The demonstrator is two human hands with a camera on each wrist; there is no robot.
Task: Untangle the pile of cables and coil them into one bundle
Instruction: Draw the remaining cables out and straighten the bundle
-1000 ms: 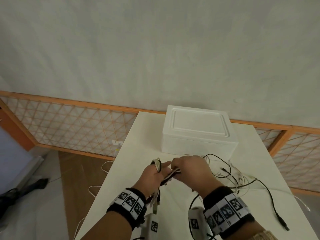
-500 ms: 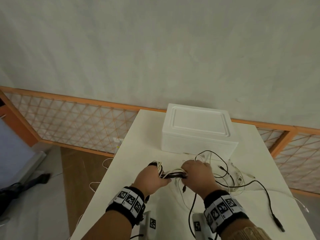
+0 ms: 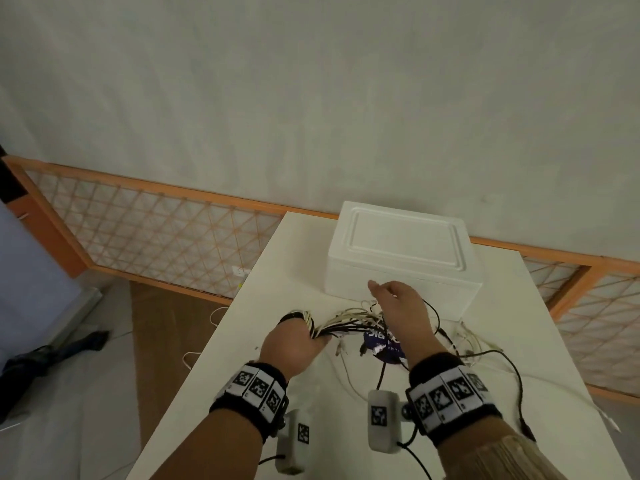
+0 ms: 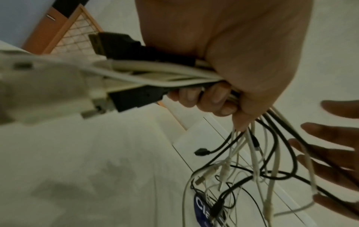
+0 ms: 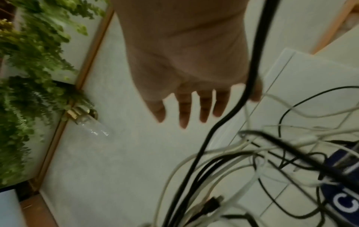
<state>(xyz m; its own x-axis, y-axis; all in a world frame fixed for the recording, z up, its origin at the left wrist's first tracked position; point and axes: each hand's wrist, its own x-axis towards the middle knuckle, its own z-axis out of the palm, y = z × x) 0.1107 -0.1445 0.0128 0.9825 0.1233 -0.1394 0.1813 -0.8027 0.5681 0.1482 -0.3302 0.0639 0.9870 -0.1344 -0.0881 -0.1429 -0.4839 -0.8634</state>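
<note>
Left hand (image 3: 294, 344) fist clamped round gathered cables (image 3: 346, 325), fingers (image 4: 211, 98) curled tight on them. Bundle ran left-right above table (image 3: 263, 341); plug ends (image 4: 134, 98) stuck out left of fist, loose tails fanned right and down onto tabletop tangle. I saw right hand (image 3: 403, 311) just right of bundle, fingers (image 5: 183, 112) straight and spread, gripping nothing; black cable crossed its palm. White box (image 3: 401, 258) sat on far side.

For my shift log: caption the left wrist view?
Left hand grips gathered cable bundle; open right hand reaches toward dangling ends.
</note>
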